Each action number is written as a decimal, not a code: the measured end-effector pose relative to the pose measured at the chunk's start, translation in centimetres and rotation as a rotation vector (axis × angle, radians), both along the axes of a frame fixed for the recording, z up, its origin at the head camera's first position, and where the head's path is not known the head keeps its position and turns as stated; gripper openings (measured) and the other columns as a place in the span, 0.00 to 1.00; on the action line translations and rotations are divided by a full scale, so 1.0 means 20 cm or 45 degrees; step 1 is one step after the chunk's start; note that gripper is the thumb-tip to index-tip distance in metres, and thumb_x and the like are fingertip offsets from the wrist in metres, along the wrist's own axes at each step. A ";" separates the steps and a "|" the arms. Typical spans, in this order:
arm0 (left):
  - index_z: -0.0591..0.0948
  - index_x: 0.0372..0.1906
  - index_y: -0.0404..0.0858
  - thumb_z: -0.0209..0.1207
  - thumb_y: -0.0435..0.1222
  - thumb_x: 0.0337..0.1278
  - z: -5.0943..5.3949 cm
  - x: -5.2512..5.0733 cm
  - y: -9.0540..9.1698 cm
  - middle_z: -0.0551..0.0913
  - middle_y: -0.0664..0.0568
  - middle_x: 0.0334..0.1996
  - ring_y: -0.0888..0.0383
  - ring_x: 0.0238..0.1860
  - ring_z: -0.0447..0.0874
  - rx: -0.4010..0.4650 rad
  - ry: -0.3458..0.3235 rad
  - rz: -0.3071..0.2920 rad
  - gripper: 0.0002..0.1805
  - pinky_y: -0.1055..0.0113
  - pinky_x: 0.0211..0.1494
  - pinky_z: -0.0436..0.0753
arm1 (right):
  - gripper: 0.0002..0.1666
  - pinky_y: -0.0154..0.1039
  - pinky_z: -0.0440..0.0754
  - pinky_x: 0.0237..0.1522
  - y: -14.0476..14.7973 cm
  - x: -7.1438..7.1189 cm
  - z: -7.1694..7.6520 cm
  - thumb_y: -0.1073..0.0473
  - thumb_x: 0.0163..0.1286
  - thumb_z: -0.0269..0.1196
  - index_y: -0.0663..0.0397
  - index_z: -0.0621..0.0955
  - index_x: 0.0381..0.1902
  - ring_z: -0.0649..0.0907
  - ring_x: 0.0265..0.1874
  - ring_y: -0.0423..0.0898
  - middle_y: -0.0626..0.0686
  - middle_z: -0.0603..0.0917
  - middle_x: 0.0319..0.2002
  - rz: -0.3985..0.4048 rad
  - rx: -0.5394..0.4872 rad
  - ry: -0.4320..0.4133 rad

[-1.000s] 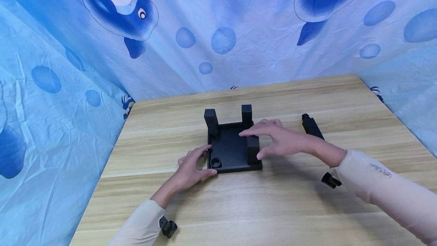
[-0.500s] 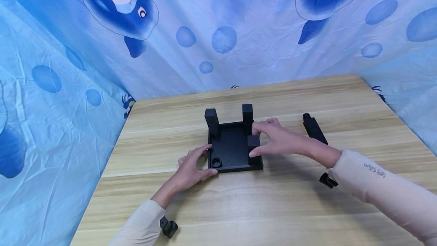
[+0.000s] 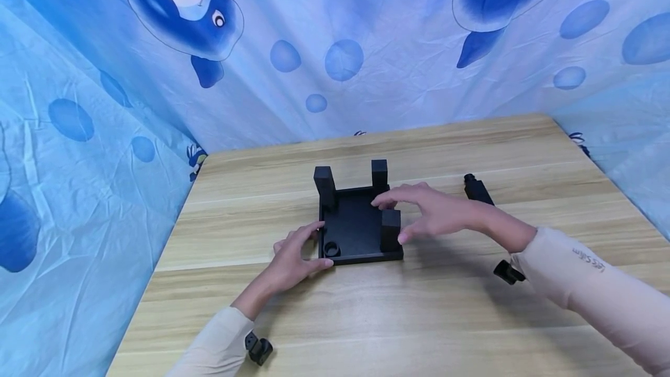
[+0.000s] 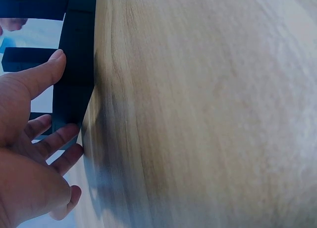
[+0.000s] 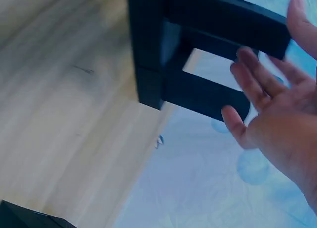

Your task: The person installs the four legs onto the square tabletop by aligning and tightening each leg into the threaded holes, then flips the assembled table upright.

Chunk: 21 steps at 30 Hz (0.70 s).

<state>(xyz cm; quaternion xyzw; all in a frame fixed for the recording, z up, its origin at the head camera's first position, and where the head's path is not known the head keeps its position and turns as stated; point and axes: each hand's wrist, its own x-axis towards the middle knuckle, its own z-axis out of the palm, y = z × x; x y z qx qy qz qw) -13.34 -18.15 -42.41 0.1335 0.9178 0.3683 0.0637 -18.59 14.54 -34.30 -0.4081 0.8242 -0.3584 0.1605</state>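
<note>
A small black table lies upside down, its square underside (image 3: 353,223) facing up in the head view. Legs stand at the far left (image 3: 325,185), far right (image 3: 379,174) and near right (image 3: 389,230) corners; the near left corner has a round socket (image 3: 331,249). My left hand (image 3: 290,258) holds that corner, thumb (image 4: 58,57) against the front edge, fingers along the left side. Around the near right leg, my right hand (image 3: 431,211) is spread, fingers behind it and thumb at its right side. In the right wrist view its fingers (image 5: 252,84) look loose; firm contact is unclear.
A loose black leg (image 3: 478,189) with a threaded end lies to the right on the wooden tabletop (image 3: 356,319), partly behind my right forearm. Black wrist devices sit by the left cuff (image 3: 258,348) and right cuff (image 3: 508,272). A blue dolphin-print curtain (image 3: 335,45) hangs behind.
My right hand swung round the near right leg, thumb to its front, then came back with thumb at the right side. The leg looks slightly turned. My left hand stayed in place.
</note>
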 end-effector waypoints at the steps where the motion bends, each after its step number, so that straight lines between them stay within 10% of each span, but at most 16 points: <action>1: 0.66 0.70 0.47 0.73 0.46 0.45 0.00 0.00 0.00 0.76 0.57 0.54 0.52 0.60 0.67 0.000 -0.002 0.000 0.44 0.51 0.55 0.49 | 0.39 0.58 0.59 0.63 0.01 0.00 0.01 0.56 0.59 0.71 0.47 0.71 0.67 0.70 0.63 0.50 0.48 0.74 0.63 0.031 -0.011 -0.014; 5: 0.66 0.71 0.48 0.73 0.46 0.45 0.00 0.00 0.00 0.76 0.56 0.55 0.52 0.60 0.67 -0.004 -0.002 0.004 0.45 0.51 0.55 0.49 | 0.31 0.56 0.66 0.61 0.01 -0.01 0.02 0.62 0.61 0.68 0.44 0.76 0.63 0.71 0.63 0.49 0.44 0.76 0.61 0.068 -0.054 -0.045; 13: 0.66 0.71 0.47 0.73 0.45 0.45 0.00 0.00 0.00 0.76 0.56 0.55 0.51 0.60 0.67 0.010 0.001 -0.006 0.44 0.51 0.55 0.49 | 0.23 0.47 0.72 0.52 -0.03 0.02 -0.04 0.51 0.54 0.74 0.44 0.81 0.47 0.76 0.46 0.44 0.43 0.80 0.44 -0.180 -0.148 0.032; 21: 0.66 0.71 0.47 0.73 0.46 0.46 -0.01 0.00 0.00 0.76 0.56 0.54 0.52 0.59 0.67 0.010 0.003 -0.010 0.44 0.50 0.55 0.49 | 0.37 0.52 0.70 0.53 -0.03 0.02 -0.05 0.57 0.52 0.74 0.50 0.75 0.61 0.75 0.50 0.48 0.50 0.79 0.50 -0.164 -0.168 -0.001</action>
